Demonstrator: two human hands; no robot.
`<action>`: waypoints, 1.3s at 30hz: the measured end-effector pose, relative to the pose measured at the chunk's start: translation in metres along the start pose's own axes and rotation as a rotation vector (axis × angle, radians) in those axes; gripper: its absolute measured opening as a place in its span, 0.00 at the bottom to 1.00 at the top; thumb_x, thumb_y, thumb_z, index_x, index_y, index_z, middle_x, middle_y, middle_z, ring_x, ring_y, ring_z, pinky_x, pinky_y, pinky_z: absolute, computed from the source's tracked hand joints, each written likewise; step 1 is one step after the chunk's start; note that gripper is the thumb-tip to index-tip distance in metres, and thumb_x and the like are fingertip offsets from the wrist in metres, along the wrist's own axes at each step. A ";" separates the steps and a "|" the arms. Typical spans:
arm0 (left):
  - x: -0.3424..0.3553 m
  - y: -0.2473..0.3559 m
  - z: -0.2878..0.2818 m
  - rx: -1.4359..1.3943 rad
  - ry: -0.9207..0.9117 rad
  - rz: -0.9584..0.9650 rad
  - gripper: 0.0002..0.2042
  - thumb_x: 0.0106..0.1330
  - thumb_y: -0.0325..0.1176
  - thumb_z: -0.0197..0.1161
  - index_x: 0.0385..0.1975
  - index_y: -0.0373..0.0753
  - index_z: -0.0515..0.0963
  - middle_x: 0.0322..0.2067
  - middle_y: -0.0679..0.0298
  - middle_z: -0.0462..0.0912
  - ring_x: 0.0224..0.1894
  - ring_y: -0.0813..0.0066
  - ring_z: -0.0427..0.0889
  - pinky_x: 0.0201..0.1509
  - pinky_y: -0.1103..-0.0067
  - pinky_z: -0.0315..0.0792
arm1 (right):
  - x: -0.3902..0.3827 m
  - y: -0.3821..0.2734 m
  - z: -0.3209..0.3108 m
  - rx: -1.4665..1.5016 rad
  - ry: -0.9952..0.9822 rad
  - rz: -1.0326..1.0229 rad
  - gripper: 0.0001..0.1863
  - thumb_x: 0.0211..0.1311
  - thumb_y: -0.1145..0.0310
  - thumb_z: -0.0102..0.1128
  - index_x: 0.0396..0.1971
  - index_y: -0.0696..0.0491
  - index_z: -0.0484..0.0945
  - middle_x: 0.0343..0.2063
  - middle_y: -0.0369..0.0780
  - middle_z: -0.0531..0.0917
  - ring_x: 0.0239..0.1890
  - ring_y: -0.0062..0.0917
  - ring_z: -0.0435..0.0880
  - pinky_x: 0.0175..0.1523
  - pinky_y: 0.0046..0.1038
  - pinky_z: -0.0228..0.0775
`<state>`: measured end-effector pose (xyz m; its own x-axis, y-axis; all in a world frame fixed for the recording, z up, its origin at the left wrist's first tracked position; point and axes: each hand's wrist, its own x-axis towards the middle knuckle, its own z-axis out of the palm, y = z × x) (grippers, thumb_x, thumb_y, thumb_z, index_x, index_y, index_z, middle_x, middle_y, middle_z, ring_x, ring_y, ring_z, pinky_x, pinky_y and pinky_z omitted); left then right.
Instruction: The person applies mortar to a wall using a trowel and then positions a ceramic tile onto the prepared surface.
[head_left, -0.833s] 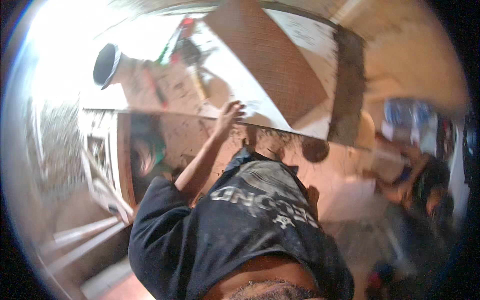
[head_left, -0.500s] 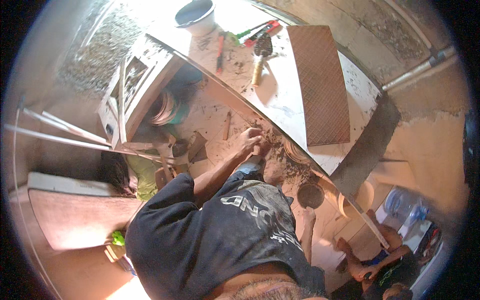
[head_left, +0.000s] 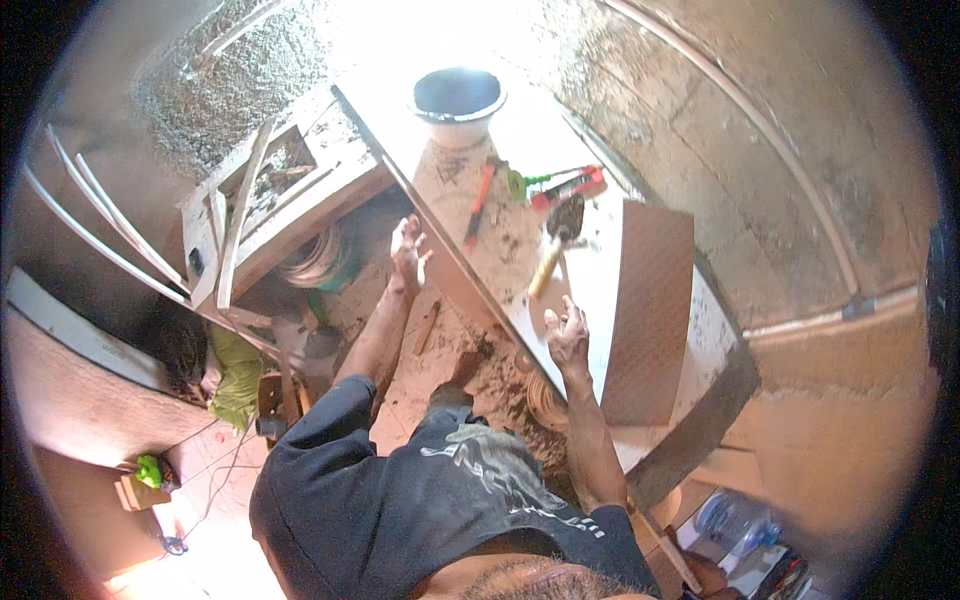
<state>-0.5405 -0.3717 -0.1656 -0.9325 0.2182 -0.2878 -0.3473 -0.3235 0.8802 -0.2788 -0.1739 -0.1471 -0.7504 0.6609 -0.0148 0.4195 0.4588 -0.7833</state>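
My left hand (head_left: 408,250) is raised by the near edge of the white worktop (head_left: 500,150), fingers apart and holding nothing. My right hand (head_left: 567,335) is open above or at the same edge, fingers bent; I cannot tell if it touches the surface. Just beyond it lies a dirt-caked trowel (head_left: 565,220) with a yellowish handle (head_left: 543,275). A brown textured board (head_left: 648,325) lies to its right. Farther back are a red-handled tool (head_left: 477,208), a green tool (head_left: 516,184), a red-and-black tool (head_left: 575,188) and a dark-rimmed bucket (head_left: 456,115).
A wooden frame (head_left: 240,225) with loose pale strips (head_left: 120,225) stands left. Green sacking (head_left: 235,375), cables and coiled material (head_left: 310,262) sit low. Rough walls with pipes (head_left: 775,140) bound the worktop. At lower right are a water jug (head_left: 735,520) and part of another person (head_left: 705,570).
My view has turned. My hands have come up from low by my legs to the worktop edge, the left farther forward and left, the right up beside the trowel.
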 end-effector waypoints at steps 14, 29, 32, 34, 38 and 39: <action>0.299 0.065 0.110 -0.223 0.003 0.300 0.39 0.54 0.22 0.58 0.66 0.47 0.46 0.58 0.56 0.63 0.55 0.68 0.66 0.59 0.70 0.59 | 0.145 -0.006 0.079 0.039 0.045 0.483 0.28 0.44 0.64 0.55 0.45 0.66 0.64 0.36 0.54 0.76 0.40 0.43 0.77 0.48 0.37 0.67; 0.261 0.074 0.106 -0.330 -0.075 0.038 0.04 0.55 0.22 0.55 0.27 0.32 0.77 0.34 0.62 0.75 0.35 0.73 0.75 0.42 0.80 0.70 | 0.090 -0.104 -0.048 0.269 0.084 0.303 0.27 0.51 0.70 0.55 0.53 0.58 0.64 0.28 0.37 0.73 0.24 0.18 0.72 0.33 0.24 0.69; 0.221 0.095 0.118 -0.240 -0.150 0.117 0.08 0.55 0.22 0.53 0.34 0.29 0.75 0.32 0.60 0.76 0.35 0.71 0.77 0.41 0.79 0.72 | 0.095 -0.148 -0.088 0.071 -0.045 0.192 0.27 0.52 0.67 0.54 0.53 0.59 0.65 0.34 0.46 0.75 0.36 0.31 0.76 0.45 0.31 0.68; 0.181 0.103 0.129 -0.428 -0.251 0.099 0.07 0.55 0.23 0.54 0.33 0.28 0.75 0.30 0.59 0.78 0.34 0.70 0.77 0.40 0.78 0.72 | 0.104 -0.174 -0.109 -0.122 -0.060 -0.035 0.27 0.54 0.65 0.53 0.53 0.59 0.65 0.42 0.54 0.76 0.43 0.45 0.77 0.51 0.38 0.67; 0.115 0.110 0.143 -0.214 -0.272 0.035 0.07 0.55 0.22 0.54 0.32 0.29 0.76 0.33 0.59 0.79 0.35 0.69 0.78 0.39 0.78 0.72 | 0.118 -0.208 -0.130 -0.418 -0.097 -0.134 0.26 0.54 0.65 0.54 0.53 0.57 0.66 0.39 0.54 0.75 0.42 0.48 0.77 0.47 0.40 0.69; 0.100 0.109 0.144 -0.132 -0.294 0.005 0.07 0.55 0.22 0.54 0.32 0.29 0.76 0.33 0.60 0.79 0.35 0.69 0.79 0.38 0.78 0.72 | 0.118 -0.212 -0.134 -0.466 -0.134 -0.107 0.25 0.54 0.65 0.54 0.53 0.56 0.67 0.38 0.54 0.75 0.42 0.48 0.77 0.46 0.41 0.69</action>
<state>-0.6571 -0.2525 -0.0441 -0.8722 0.4670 -0.1453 -0.3707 -0.4373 0.8194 -0.3881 -0.1136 0.1000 -0.8478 0.5277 -0.0530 0.4976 0.7567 -0.4240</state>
